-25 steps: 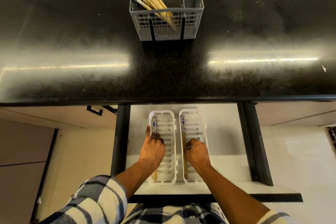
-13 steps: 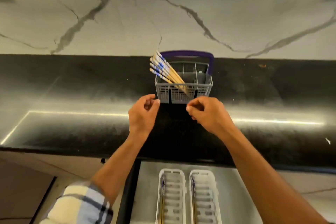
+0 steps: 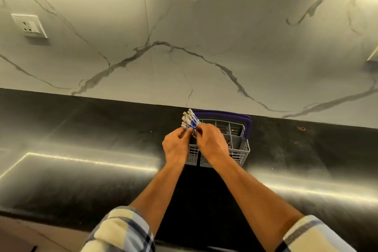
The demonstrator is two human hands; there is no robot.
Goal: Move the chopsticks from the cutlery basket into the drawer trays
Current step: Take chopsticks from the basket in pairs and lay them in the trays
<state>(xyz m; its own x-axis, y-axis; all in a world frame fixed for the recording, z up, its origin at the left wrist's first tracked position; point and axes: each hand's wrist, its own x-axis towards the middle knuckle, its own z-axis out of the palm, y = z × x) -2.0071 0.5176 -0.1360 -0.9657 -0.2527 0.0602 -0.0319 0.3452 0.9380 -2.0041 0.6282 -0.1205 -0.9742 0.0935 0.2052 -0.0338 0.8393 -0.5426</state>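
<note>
pinching chopsticks (image 3: 189, 121) with both hands, left (image 3: 176, 146), right (image 3: 211, 143).

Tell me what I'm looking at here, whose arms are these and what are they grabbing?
These are a person's own arms. There is only one picture, taken by a camera worn on the person's head, so you see what they see when looking down. The left hand and the right hand both reach to a bunch of chopsticks with blue and white tops and pinch them. The chopsticks stand in a grey cutlery basket with a purple handle. The basket sits on a shiny black counter. Behind it is a marble wall with a socket. The checked sleeves are the person's shirt.
</note>
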